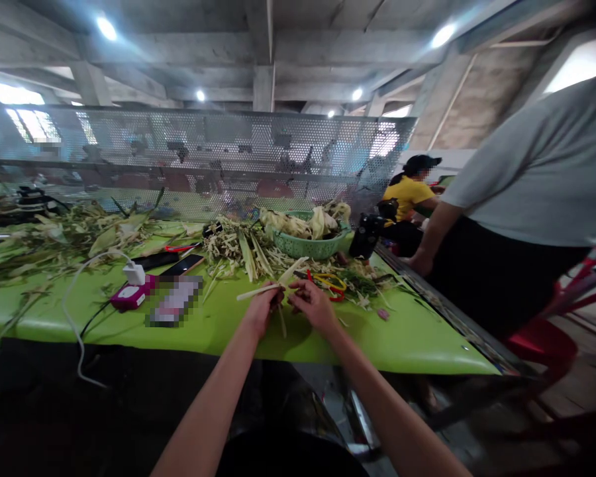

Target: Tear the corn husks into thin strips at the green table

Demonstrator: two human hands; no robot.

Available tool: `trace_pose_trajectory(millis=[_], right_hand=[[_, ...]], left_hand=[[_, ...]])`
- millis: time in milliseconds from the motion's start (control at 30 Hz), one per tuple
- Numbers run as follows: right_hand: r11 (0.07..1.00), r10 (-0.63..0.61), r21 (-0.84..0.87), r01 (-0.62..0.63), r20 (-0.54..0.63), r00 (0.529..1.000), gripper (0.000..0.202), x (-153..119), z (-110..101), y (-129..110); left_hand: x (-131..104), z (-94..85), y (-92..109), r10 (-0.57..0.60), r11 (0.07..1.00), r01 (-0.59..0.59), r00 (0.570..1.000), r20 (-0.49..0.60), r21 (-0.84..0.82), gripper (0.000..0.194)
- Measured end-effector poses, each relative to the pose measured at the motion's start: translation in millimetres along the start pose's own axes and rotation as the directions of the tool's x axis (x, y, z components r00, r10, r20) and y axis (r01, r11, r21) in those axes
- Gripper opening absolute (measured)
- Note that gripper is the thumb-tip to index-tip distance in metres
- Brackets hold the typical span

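Pale strips of dried husk point(253, 292) cross one another between my hands, just above the green table. My left hand point(264, 311) is closed on them near the crossing. One strip point(295, 267) points up to the right, and another point(283, 323) hangs down beside my left hand. My right hand point(315, 305) is close by on the right, its bent thumb and forefinger apart, with no strip visible between them. Red-and-yellow-handled scissors point(334, 283) lie just beyond my right hand.
A green basket point(305, 248) of husks stands behind a heap of cut strips point(228, 244). Phones point(183, 265), a magenta power block point(129, 295) and a white cable point(67, 298) lie left. A person point(531, 172) stands at the table's right edge. A perforated metal screen point(228, 152) rises behind.
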State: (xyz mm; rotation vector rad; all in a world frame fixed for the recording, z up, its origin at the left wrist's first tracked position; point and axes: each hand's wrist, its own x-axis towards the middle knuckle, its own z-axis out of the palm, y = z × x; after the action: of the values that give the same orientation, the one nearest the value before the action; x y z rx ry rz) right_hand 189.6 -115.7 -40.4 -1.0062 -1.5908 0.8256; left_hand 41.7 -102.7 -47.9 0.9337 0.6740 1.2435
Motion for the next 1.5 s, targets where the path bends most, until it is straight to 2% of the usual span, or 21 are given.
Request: trace_pose_trajectory(millis=[167,233,300,400,533,700,800,867,967,1067,1167,1367,1500], right_hand=[[0.996,-0.054,-0.083,0.041,-0.152,0.987,0.023,4,-7,3],[0.996,-0.032,-0.087,0.02,-0.143,0.989,0.025,3,-7,1],[0.998,0.028,-0.048,-0.032,-0.077,0.997,0.028,3,-8,-2],[0.997,0.072,0.015,-0.071,-0.054,0.996,0.031,2,-9,-5],[0.999,0.044,0.033,-0.039,-0.171,0.984,0.029,4,-12,-1],[0.993,-0.082,-0.106,0.058,-0.244,0.966,0.026,8,-13,2],[0.965,-0.194,-0.221,0.145,-0.222,0.955,0.02,7,-9,-1],[0.955,-0.221,-0.241,0.175,-0.182,0.958,0.017,6,-7,-4],[0.983,-0.133,-0.147,0.11,-0.154,0.979,0.021,6,-4,-7],[0.999,-0.005,0.042,0.01,-0.124,0.992,0.027,5,-4,-6],[0.987,0.025,0.161,-0.013,-0.074,0.997,0.029,5,-5,-3],[0.995,-0.03,0.088,0.04,-0.118,0.993,0.018,5,-7,2],[0.994,-0.095,-0.057,0.089,-0.104,0.99,0.01,4,-5,-1]], left_hand=[[-1,-1.6,0,-0.019,0.999,0.019,1.0,0.002,-0.045,0.023],[-2,-0.5,2,-0.034,0.996,0.035,0.999,0.014,-0.086,0.025],[-3,1.1,4,-0.031,0.996,0.034,0.999,0.036,-0.085,0.026],[-5,3.0,4,-0.021,1.0,0.02,0.996,0.088,0.013,0.023],[-7,6.0,2,-0.012,0.981,-0.026,0.982,0.191,0.193,0.021],[-12,11.1,6,-0.028,0.94,-0.086,0.945,0.325,0.331,0.024],[-13,12.8,5,-0.076,0.94,-0.062,0.92,0.384,0.336,0.028],[-11,12.4,2,-0.114,0.956,0.003,0.925,0.362,0.293,0.033],[-5,9.2,-3,-0.133,0.982,0.09,0.953,0.272,0.163,0.04],[-2,4.7,-4,-0.081,0.995,0.072,0.986,0.146,0.067,0.035],[-2,2.2,-2,-0.03,0.998,0.026,0.997,0.074,0.052,0.029],[-9,4.0,2,-0.007,1.0,0.008,0.998,0.063,-0.016,0.022],[-7,3.2,0,-0.014,1.0,0.014,0.998,0.065,-0.011,0.019]])
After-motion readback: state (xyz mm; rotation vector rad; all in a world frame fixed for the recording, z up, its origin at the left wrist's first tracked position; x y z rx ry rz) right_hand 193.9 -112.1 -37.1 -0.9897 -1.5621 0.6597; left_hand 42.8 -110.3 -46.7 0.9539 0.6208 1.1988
